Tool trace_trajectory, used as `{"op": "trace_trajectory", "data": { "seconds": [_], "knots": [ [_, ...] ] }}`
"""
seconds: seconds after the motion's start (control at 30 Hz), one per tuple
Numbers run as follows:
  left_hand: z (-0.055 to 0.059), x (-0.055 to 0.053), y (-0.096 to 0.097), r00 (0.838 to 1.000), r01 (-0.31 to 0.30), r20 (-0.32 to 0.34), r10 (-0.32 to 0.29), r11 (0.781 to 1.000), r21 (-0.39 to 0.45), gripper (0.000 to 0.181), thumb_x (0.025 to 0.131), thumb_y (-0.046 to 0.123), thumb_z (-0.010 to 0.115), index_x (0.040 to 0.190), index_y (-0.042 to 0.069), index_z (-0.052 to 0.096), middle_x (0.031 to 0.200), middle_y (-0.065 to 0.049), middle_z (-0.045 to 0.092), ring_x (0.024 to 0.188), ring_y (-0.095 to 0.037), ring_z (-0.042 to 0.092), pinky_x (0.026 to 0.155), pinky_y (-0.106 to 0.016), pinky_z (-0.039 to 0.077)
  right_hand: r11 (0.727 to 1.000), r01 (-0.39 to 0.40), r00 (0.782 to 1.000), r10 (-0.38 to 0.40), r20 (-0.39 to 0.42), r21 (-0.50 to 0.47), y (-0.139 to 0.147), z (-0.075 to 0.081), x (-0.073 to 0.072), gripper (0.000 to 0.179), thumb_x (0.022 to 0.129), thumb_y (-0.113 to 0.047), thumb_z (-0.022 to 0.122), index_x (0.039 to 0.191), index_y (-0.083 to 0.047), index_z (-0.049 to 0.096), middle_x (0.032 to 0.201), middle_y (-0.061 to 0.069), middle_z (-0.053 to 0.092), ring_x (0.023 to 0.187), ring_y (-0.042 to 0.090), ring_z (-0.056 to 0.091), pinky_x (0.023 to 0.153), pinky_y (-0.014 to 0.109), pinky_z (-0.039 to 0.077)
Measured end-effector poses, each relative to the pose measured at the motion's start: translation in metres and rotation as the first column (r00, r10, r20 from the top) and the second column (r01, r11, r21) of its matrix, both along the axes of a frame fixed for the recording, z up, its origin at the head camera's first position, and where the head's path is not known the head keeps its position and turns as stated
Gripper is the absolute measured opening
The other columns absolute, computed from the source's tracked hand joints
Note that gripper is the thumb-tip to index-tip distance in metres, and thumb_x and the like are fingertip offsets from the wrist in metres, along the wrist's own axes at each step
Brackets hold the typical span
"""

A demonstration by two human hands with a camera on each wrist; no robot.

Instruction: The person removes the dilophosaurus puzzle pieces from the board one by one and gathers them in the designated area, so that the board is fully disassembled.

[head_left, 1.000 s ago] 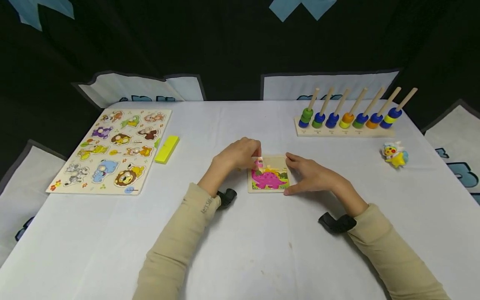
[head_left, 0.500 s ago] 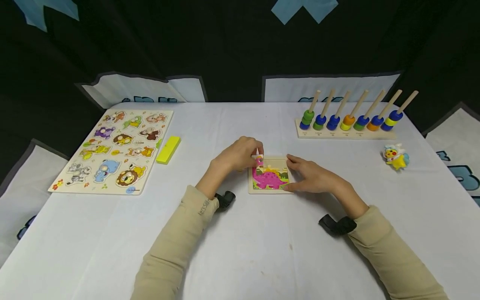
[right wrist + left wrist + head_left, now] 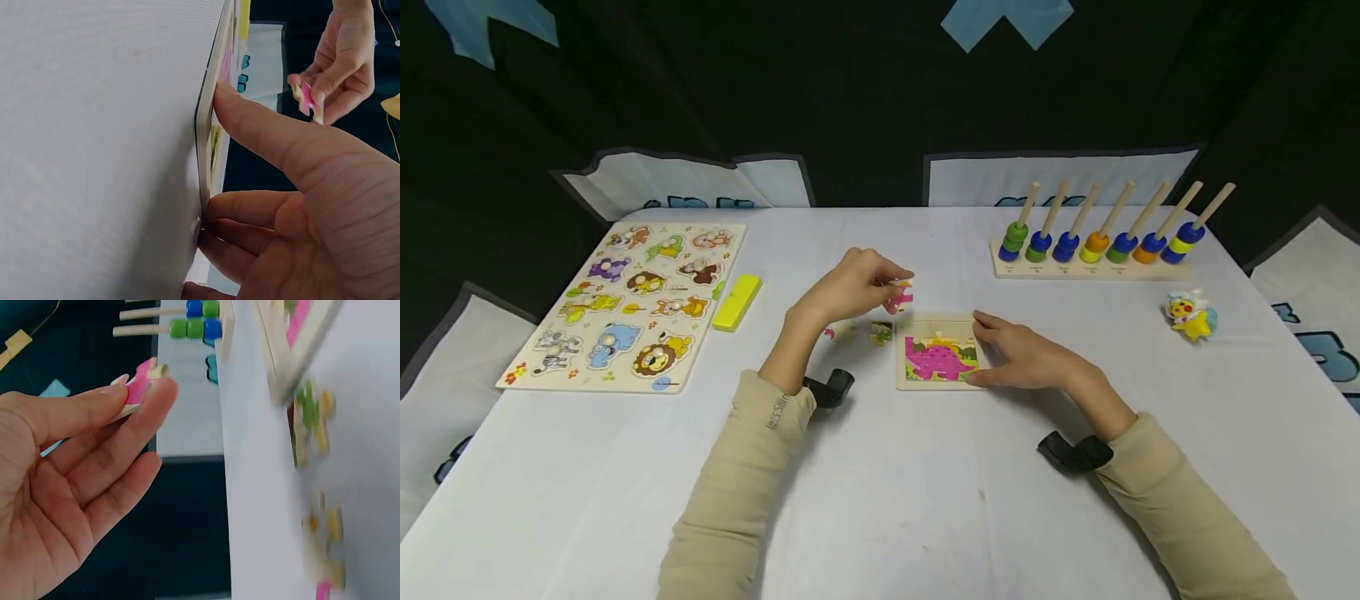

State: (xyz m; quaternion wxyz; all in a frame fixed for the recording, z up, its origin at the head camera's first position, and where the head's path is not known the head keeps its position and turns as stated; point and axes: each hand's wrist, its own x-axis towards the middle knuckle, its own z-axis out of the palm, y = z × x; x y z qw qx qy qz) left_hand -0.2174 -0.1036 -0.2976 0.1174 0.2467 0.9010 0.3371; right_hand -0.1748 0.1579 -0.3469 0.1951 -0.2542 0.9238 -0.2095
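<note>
My left hand point(image 3: 850, 287) pinches a pink jigsaw piece point(image 3: 139, 387) between thumb and fingertips, raised off the table just beyond the puzzle tray point(image 3: 900, 367). The wooden tray lies flat, with a pink dinosaur picture point(image 3: 938, 360) filling its near part and bare wood showing at the far part. At the tray's right side, my right hand point(image 3: 1026, 354) grips the rim, thumb near the front corner and index finger near the far one. Left of the tray lie loose jigsaw pieces: a green one point(image 3: 882, 333) close by and a pale one point(image 3: 841, 331) farther left.
An animal puzzle board point(image 3: 625, 304) lies at the left, a yellow block point(image 3: 737, 302) beside it. At the back right stands a bead abacus point(image 3: 1093, 265) with upright pegs. A small yellow figurine point(image 3: 1191, 314) sits in front of it. Dark cloth hangs behind the table.
My left hand has lifted the pink jigsaw piece out of the tray's far left corner and drawn it up and away to the left, uncovering the loose pieces. My right hand stays at the tray.
</note>
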Motion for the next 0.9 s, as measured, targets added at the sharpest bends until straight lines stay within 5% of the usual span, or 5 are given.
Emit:
{"op": "trace_trajectory", "data": {
  "seconds": [0.43,0.67,0.9],
  "knots": [
    [0.005,0.001,-0.076,0.985,-0.163,0.046,0.166,0.985,-0.061,0.026,0.089,0.009,0.065,0.114,0.003,0.07,0.079,-0.009,0.075,0.079,-0.027,0.069,0.067,-0.03,0.05,0.999,-0.047,0.999,0.047,0.016,0.009,-0.002,0.0,0.001,0.084,0.089,-0.035,0.066,0.146,0.01,0.024,0.159,0.024,0.011,0.146,0.042,0.013,0.115,0.054,0.02],
    [-0.006,0.006,-0.113,0.962,-0.258,0.079,0.261,0.965,-0.042,0.023,0.086,0.01,0.069,0.107,0.001,0.072,0.085,-0.013,0.074,0.075,-0.026,0.071,0.066,-0.03,0.054,0.998,-0.053,0.998,0.053,0.019,0.026,0.0,0.0,0.003,0.083,0.09,-0.035,0.064,0.146,0.01,0.023,0.159,0.024,0.01,0.146,0.043,0.013,0.115,0.055,0.02],
    [-0.022,0.009,-0.131,0.956,-0.252,0.128,0.263,0.963,-0.092,0.021,0.089,0.006,0.063,0.108,-0.001,0.07,0.075,-0.009,0.071,0.062,-0.014,0.064,0.058,-0.028,0.048,0.998,-0.063,0.998,0.063,0.009,0.021,0.0,0.001,0.005,0.082,0.09,-0.035,0.064,0.145,0.011,0.024,0.158,0.026,0.011,0.145,0.044,0.013,0.114,0.056,0.021]
  ]
}}
